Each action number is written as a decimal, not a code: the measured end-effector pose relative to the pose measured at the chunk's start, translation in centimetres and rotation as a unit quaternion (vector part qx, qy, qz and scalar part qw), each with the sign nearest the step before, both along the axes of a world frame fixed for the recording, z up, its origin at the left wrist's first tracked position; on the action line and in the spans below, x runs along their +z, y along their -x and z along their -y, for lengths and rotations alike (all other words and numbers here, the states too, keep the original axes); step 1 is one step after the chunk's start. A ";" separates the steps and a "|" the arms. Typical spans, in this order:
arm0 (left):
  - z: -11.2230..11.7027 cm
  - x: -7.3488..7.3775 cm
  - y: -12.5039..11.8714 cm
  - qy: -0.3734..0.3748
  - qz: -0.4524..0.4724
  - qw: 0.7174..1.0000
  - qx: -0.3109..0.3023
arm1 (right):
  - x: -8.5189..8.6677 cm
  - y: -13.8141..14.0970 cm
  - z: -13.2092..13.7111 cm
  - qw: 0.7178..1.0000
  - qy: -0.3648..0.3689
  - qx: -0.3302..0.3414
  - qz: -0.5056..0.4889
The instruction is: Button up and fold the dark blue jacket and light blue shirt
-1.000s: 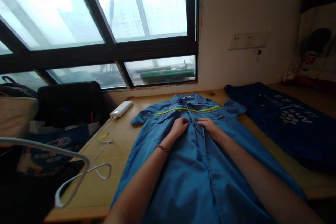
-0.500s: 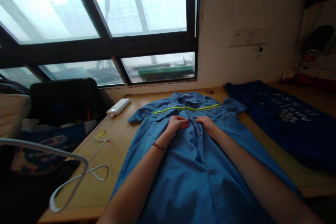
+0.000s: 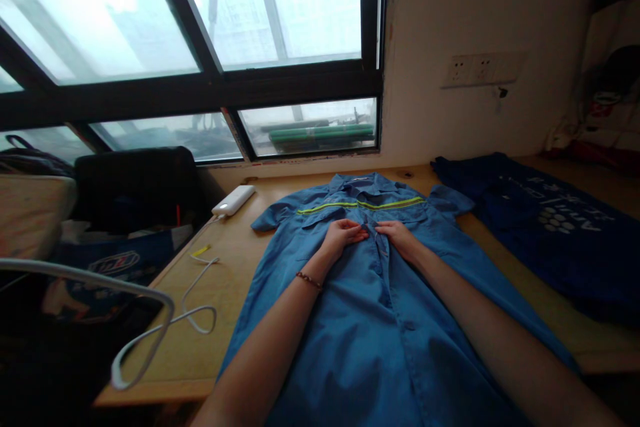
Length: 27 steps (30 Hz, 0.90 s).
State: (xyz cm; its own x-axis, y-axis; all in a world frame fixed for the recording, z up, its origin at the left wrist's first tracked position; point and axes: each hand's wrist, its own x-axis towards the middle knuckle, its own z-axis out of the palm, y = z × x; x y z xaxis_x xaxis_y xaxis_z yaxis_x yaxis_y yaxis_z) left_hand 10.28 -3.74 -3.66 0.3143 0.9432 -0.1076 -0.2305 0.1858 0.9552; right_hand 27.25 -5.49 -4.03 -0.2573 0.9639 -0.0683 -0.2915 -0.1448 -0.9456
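A blue short-sleeved work shirt [image 3: 340,327] lies spread front up, its collar at the far end and a yellow-green stripe across the chest. My left hand [image 3: 344,233] pinches the left edge of its front opening, just below the chest stripe. Opposite it, my right hand [image 3: 397,235] grips the other front edge, the fingertips of both hands nearly meeting at the placket. Whether a button sits between the fingers is too small to tell. A beaded bracelet circles my left wrist.
The shirt lies on a wooden table [image 3: 235,280]. A white power bank [image 3: 235,201] with a white cable [image 3: 200,310] is on the left. To the right lies a dark blue printed garment [image 3: 545,233]. Behind are a window and a wall socket [image 3: 483,69]; a black chair [image 3: 137,177] stands left.
The view has shifted slightly, moving the scene a little to the right. Both hands stay at the shirt's front opening, and the fabric between them has shifted a little.
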 end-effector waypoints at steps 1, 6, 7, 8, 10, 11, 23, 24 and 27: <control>0.0 0.0 0.0 -0.003 -0.001 1.000 0.001 | 0.0 0.0 0.0 1.000 0.000 0.000 0.002; 0.3 0.3 -0.2 -0.015 -0.016 1.000 0.006 | 0.2 0.2 0.2 1.000 -0.012 -0.005 0.008; 0.3 0.3 -0.3 -0.018 -0.023 1.000 0.007 | 0.3 0.2 0.2 1.000 -0.013 -0.012 0.013; 0.3 0.4 -0.3 -0.019 -0.031 0.999 0.010 | 0.5 0.3 0.3 1.000 -0.010 -0.021 0.019; 0.3 0.6 -0.5 -0.021 -0.051 0.998 0.020 | 0.6 0.5 0.4 0.999 -0.001 -0.034 0.038; 0.3 0.6 -0.6 -0.024 -0.061 0.997 0.026 | 0.7 0.6 0.4 0.998 0.003 -0.036 0.050; 0.3 0.5 -0.7 -0.018 -0.066 0.995 0.074 | 0.2 1.7 1.1 0.972 -0.128 -0.060 0.188; 0.2 0.5 -0.7 -0.014 -0.059 0.995 0.074 | 0.2 1.7 1.2 0.972 -0.131 -0.064 0.185; 0.3 0.6 -0.6 -0.007 -0.044 0.996 0.074 | 0.4 1.8 1.4 0.970 -0.145 -0.078 0.177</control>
State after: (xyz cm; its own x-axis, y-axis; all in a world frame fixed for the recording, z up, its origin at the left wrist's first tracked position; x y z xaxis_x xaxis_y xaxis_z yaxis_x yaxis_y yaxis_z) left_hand 10.90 -4.08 -3.04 0.1616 0.9801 -0.1153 -0.1695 0.1427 0.9752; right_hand 25.44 -6.84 -3.65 -0.1172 0.9810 0.1547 0.0630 0.1629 -0.9846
